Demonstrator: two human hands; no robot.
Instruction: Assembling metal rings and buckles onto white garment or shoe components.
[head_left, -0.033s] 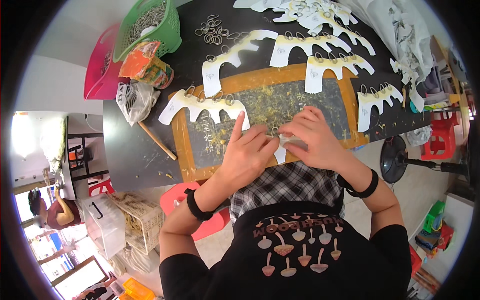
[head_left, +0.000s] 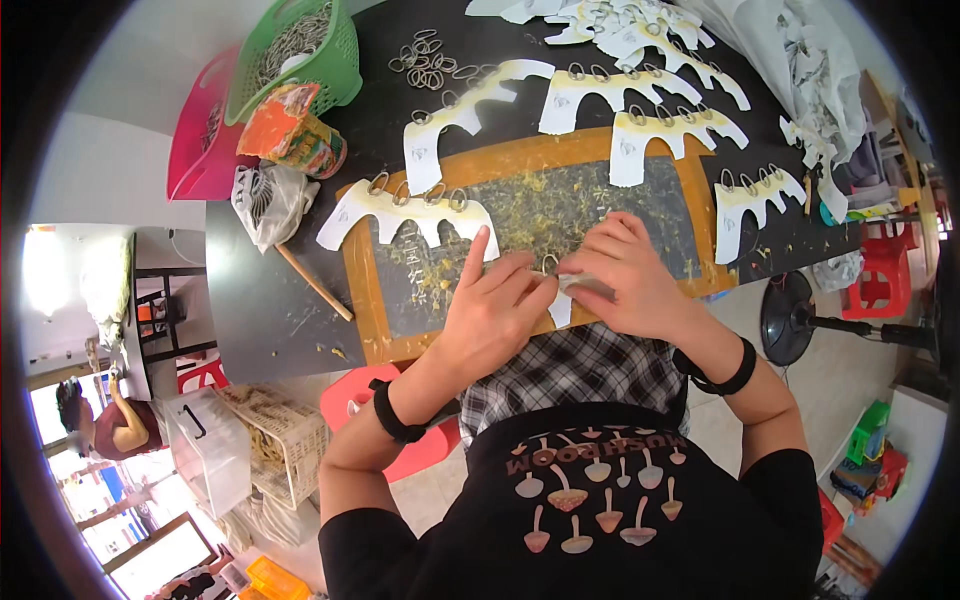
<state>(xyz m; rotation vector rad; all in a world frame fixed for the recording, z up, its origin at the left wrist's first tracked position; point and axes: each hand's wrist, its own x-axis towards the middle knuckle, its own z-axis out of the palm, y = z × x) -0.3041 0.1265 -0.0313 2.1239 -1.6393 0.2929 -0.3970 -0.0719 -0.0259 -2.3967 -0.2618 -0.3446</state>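
Close to the table's near edge, my left hand (head_left: 497,308) pinches a white cut-out piece (head_left: 560,308) between thumb and fingers, its index finger raised. From the other side my right hand (head_left: 628,275) grips the same piece, fingers bent over its upper edge. An oval metal ring (head_left: 549,263) stands up between my fingertips at that edge; most of the piece is hidden by my hands. Just left lies a finished-looking white piece (head_left: 405,213) with arched cut-outs, a yellowish edge and several rings along it. My left index fingertip overlaps its right end in view.
Under my hands is a dark board (head_left: 460,290) bordered with brown tape and smeared yellow. Similar ringed pieces (head_left: 678,130) lie beyond it. Loose rings (head_left: 424,62), a green basket of rings (head_left: 300,55), an orange-topped can (head_left: 300,140) and a wooden stick (head_left: 315,283) sit further left.
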